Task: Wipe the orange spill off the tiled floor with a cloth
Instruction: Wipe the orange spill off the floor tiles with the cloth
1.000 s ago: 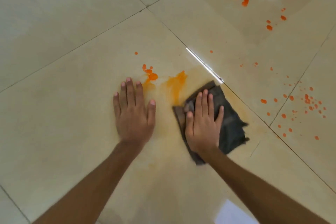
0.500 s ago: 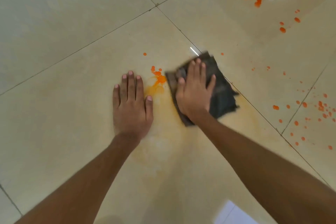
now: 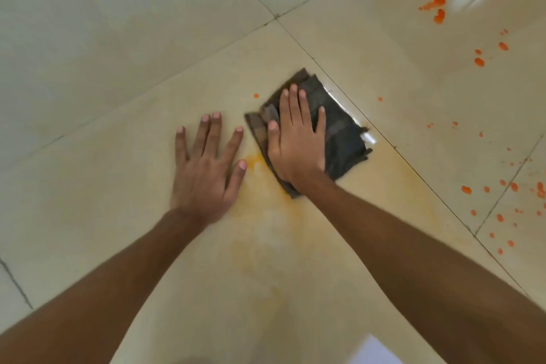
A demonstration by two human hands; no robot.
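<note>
My right hand [image 3: 297, 139] presses flat on a dark grey folded cloth [image 3: 339, 133] lying on the cream tiled floor [image 3: 118, 97], its fingers straight. Just left of it, my left hand [image 3: 206, 168] rests flat on the bare tile with fingers spread. A small orange patch [image 3: 254, 160] shows between the two hands, and a pale orange smear [image 3: 266, 216] spreads over the tile below them. One orange dot [image 3: 256, 95] lies left of the cloth's far corner.
Thick orange drops [image 3: 437, 6] lie on the far right tile. Several smaller drops [image 3: 502, 201] scatter over the right tiles beyond the dark grout line [image 3: 413, 162]. A white patch [image 3: 381, 352] shows at the bottom edge.
My right hand has pushed the cloth forward and left over the orange blobs, which are now covered or gone. My left hand has spread its fingers and stayed in place.
</note>
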